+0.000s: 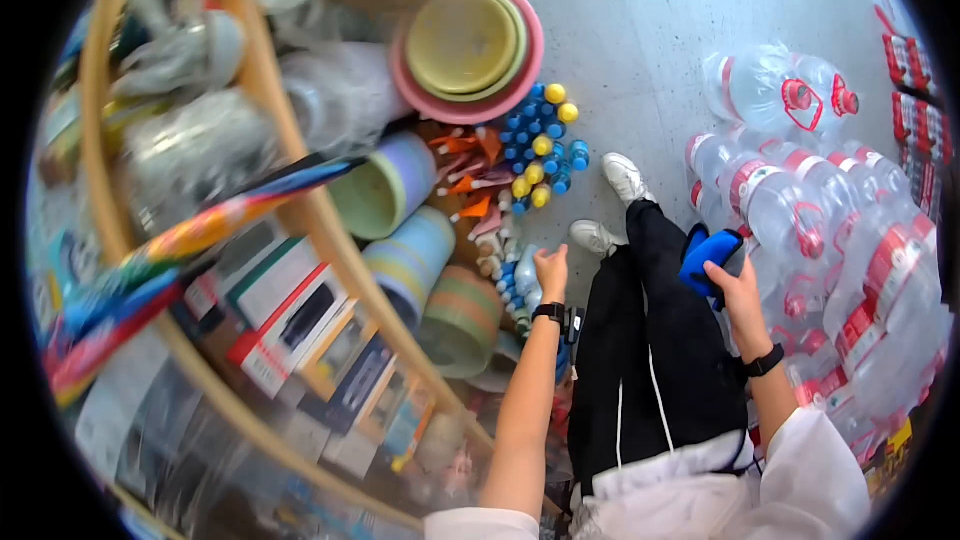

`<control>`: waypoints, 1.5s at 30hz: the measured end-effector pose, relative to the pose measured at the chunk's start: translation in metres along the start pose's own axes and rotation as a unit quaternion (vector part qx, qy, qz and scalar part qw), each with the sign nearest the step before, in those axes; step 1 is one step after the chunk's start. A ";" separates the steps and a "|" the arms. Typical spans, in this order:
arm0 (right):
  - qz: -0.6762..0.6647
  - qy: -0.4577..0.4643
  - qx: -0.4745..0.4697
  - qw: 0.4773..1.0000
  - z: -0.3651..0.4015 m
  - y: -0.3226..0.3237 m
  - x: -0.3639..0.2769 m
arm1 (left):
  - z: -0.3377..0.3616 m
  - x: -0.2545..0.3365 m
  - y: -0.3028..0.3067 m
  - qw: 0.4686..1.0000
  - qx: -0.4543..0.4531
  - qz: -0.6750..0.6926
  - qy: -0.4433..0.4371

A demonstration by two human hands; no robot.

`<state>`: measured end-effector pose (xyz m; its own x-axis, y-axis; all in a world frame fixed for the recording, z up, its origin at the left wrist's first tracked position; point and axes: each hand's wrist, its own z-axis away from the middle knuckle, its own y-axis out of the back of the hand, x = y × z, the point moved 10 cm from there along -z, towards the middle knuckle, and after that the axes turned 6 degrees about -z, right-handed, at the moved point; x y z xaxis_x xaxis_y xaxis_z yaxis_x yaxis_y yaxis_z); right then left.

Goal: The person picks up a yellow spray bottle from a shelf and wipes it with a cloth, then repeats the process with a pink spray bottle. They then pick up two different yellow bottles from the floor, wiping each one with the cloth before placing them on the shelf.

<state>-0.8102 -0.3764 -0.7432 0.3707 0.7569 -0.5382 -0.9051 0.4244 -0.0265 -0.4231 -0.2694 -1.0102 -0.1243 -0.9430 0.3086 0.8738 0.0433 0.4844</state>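
Observation:
My right hand (738, 292) is closed around a blue and black object (708, 258) with a soft, folded look, held over my right leg. Its exact kind is hard to make out. My left hand (550, 274) has its fingers curled beside a pale, clear bottle (527, 272) on the floor side of the shelf. Whether those fingers hold anything is hidden. Around the left hand stand several bottles with blue caps (530, 136), some with yellow caps (541, 146), and several orange-topped bottles (478, 206).
Stacked pink and yellow basins (468, 45) sit beyond the bottles. Striped bins (410, 250) lie along a wooden shelf (330, 230) of boxed goods at left. Shrink-wrapped large water bottles (790, 190) are piled at right, with red packs (915, 120) behind. Grey floor (640, 40) lies between.

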 end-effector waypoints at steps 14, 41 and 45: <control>0.054 -0.096 0.063 0.992 -0.152 -0.009 0.114 | -0.171 -0.009 -0.086 0.980 0.139 0.132 0.050; 0.067 -0.086 0.078 0.991 -0.183 -0.014 0.120 | -0.220 -0.017 -0.068 0.969 0.216 -0.113 -0.045; 0.060 -0.095 0.068 0.991 -0.181 -0.017 0.127 | -0.200 -0.021 -0.072 0.984 0.146 0.087 0.057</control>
<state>-0.7860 -0.3776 -0.9637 0.3070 0.8805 -0.3613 -0.9133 0.3793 0.1483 -0.3893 -0.3191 -1.2149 0.0836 -0.9434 0.3210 0.7031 0.2841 0.6519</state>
